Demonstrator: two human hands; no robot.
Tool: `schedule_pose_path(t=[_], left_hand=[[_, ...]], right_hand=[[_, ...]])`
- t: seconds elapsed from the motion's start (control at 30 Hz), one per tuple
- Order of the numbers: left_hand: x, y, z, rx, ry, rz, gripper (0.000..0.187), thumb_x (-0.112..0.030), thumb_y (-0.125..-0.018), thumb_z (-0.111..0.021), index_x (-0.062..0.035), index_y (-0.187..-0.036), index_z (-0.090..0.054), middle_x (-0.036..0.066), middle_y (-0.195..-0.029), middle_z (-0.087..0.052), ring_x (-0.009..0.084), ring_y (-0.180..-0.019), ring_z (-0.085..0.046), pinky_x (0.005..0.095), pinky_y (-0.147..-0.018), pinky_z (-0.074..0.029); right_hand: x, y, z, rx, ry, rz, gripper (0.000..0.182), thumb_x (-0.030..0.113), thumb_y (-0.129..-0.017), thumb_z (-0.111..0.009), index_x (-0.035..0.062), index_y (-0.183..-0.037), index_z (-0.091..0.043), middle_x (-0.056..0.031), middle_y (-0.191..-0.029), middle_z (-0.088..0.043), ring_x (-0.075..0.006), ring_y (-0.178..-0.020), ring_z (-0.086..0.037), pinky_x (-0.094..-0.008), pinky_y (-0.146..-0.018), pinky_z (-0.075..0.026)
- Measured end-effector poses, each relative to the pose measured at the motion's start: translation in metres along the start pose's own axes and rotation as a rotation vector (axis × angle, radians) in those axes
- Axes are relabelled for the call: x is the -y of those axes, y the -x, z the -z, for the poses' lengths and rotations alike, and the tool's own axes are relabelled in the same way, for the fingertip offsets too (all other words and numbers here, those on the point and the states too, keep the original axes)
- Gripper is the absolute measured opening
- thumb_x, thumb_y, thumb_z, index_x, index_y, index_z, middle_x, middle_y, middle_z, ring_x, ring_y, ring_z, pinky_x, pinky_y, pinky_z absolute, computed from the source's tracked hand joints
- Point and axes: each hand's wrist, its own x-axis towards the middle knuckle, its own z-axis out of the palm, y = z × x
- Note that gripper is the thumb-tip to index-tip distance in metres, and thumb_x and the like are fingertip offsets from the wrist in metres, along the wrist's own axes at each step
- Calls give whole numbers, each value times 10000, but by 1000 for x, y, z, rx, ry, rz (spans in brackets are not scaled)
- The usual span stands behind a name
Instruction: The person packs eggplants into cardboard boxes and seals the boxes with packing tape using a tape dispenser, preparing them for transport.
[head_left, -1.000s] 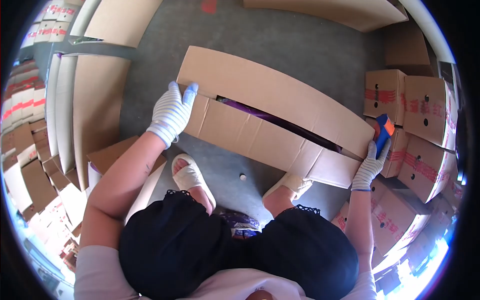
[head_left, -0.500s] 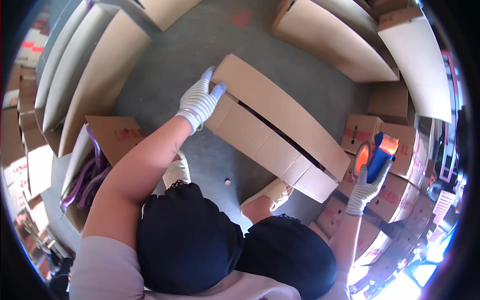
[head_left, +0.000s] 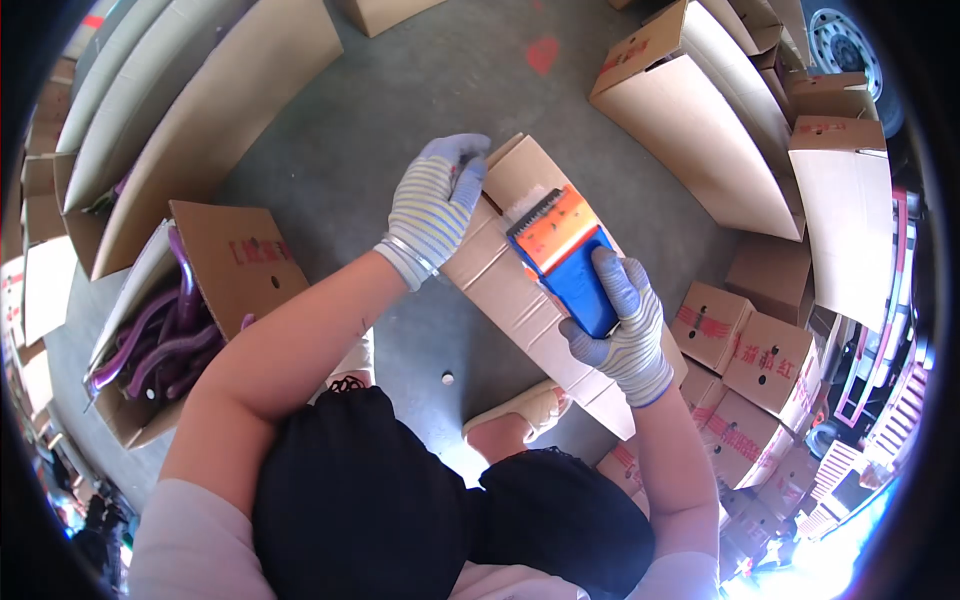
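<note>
Right hand clamps the tape dispenser (orange-and-blue) on the carton; left hand presses its end, fingers flat.

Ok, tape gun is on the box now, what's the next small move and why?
Probably pull the tape gun along the seam toward the near end. Its blade sits at the far end of the box, where the left hand presses the flaps; the right hand grips the handle.

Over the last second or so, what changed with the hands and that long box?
The right hand carried the blue and orange tape dispenser from beside the box's near end onto the top of the long box, near the far end. The left hand stayed pressed on that far end. The box's flaps stayed closed.
</note>
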Motion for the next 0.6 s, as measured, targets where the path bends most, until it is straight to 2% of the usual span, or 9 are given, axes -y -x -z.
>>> schedule_pose_path(t=[0.07, 0.1, 0.13, 0.2, 0.33, 0.4, 0.47, 0.53, 0.6], left_hand=[[-34, -7, 17, 299, 350, 232, 310, -302, -1013, -531, -36, -1099, -665, 115, -861, -678, 225, -774, -656, 349, -776, -527], [-42, -6, 15, 343, 497, 400, 393, -407, -1004, -554, -41, -970, -691, 59, -733, -645, 158, -656, -619, 309, -660, -517], [-53, -10, 23, 341, 499, 397, 393, -407, -1004, -554, -41, -970, -691, 59, -733, -645, 158, -656, -619, 309, -660, -517], [-72, -16, 41, 783, 503, 861, 399, -448, -1017, -535, -87, -994, -702, 13, -843, -661, 95, -728, -588, 234, -655, -480], [-69, -6, 39, 750, 760, 752, 354, -420, -1016, -548, -105, -1028, -710, -27, -846, -661, 58, -712, -573, 200, -638, -453], [-60, -6, 32, 754, 691, 646, 330, -381, -1015, -563, -86, -1053, -707, -36, -835, -655, 42, -708, -562, 206, -654, -465], [-51, -10, 29, 526, 548, 396, 294, -329, -1015, -571, -72, -1067, -703, -47, -826, -648, 37, -704, -550, 203, -641, -461], [-49, -17, 40, 501, 510, 436, 280, -302, -1009, -580, -52, -1043, -703, -39, -834, -658, 44, -724, -550, 207, -654, -458], [-39, -35, 55, 340, 171, 501, 278, -301, -995, -596, -45, -1000, -706, -15, -858, -675, 67, -762, -555, 244, -700, -465]], right_hand=[[-1, 8, -2, -24, -25, 47, 863, 184, -597, -849, 194, -1401, -536, -149, -998, -606, -322, -811, -657, -380, -709, -548], [0, 11, -2, -21, 10, 45, 865, 186, -591, -852, 195, -1397, -537, -148, -997, -604, -321, -809, -657, -382, -705, -548], [1, 13, -2, -18, 44, 42, 868, 187, -586, -856, 196, -1393, -538, -148, -995, -603, -320, -808, -657, -383, -701, -548], [1, 13, -2, -1, 41, 58, 899, 195, -640, -816, 173, -1462, -454, -151, -982, -589, -337, -822, -616, -401, -716, -521], [3, 5, -2, 9, -1, 42, 856, 212, -628, -833, 189, -1419, -506, -159, -994, -595, -328, -804, -640, -397, -707, -537], [16, -4, 2, 27, 9, 14, 825, 224, -606, -849, 200, -1376, -555, -161, -1004, -603, -322, -792, -661, -388, -694, -550], [42, -19, 9, 176, 117, -169, 743, 257, -648, -828, 198, -1347, -584, -176, -993, -605, -332, -807, -665, -402, -710, -549], [63, -30, 20, 231, 153, -226, 664, 300, -693, -793, 196, -1321, -605, -188, -966, -605, -346, -798, -664, -420, -716, -546], [68, -32, 32, 323, 362, -230, 634, 313, -712, -769, 200, -1316, -610, -189, -936, -598, -347, -776, -656, -427, -707, -542]])
